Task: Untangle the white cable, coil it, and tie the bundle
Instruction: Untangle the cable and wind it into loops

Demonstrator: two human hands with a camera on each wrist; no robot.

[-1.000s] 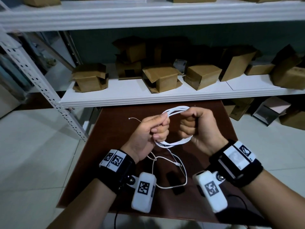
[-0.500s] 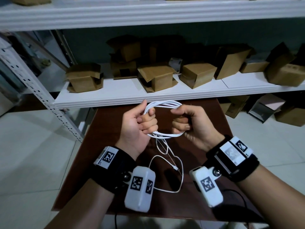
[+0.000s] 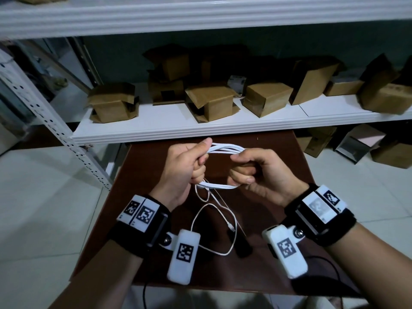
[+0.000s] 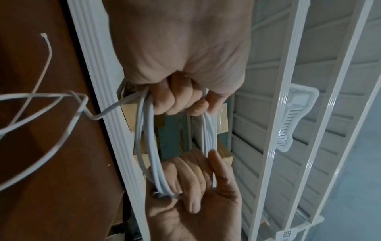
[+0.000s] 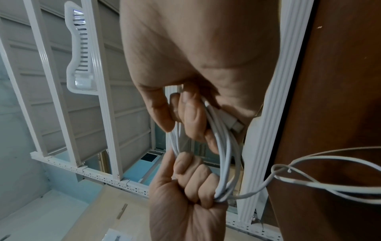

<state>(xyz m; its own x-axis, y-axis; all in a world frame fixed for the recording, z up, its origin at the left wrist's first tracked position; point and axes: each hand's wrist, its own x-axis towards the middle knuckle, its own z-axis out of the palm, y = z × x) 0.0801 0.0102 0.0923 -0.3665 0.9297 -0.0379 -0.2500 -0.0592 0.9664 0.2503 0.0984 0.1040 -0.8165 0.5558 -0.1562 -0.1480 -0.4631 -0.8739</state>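
Note:
The white cable (image 3: pixel 225 149) is wound into a flat oval coil of several strands, held above the brown table (image 3: pixel 278 152). My left hand (image 3: pixel 200 161) grips the coil's left end, thumb on top. My right hand (image 3: pixel 243 172) grips the right end in a fist. In the left wrist view the coil (image 4: pixel 148 146) runs from the left hand (image 4: pixel 181 97) to the right hand (image 4: pixel 191 187). The right wrist view shows a USB plug (image 5: pixel 237 125) tucked under the right hand (image 5: pixel 191 117). A loose tail (image 3: pixel 214 206) hangs to the table, ending in a small connector (image 3: pixel 231 227). A thin white tie (image 4: pixel 46 53) dangles beside it.
A small black object (image 3: pixel 243 244) lies on the table under the tail. A white shelf edge (image 3: pixel 178 132) runs just beyond the hands, carrying several cardboard boxes (image 3: pixel 265 99). A perforated shelf post (image 3: pixel 55 128) stands at the left, over a pale tiled floor (image 3: pixel 44 208).
Both hands kept their hold and drew the coil into a flatter, longer oval. The thin tie that stuck out left of the left hand now hangs below with the tail.

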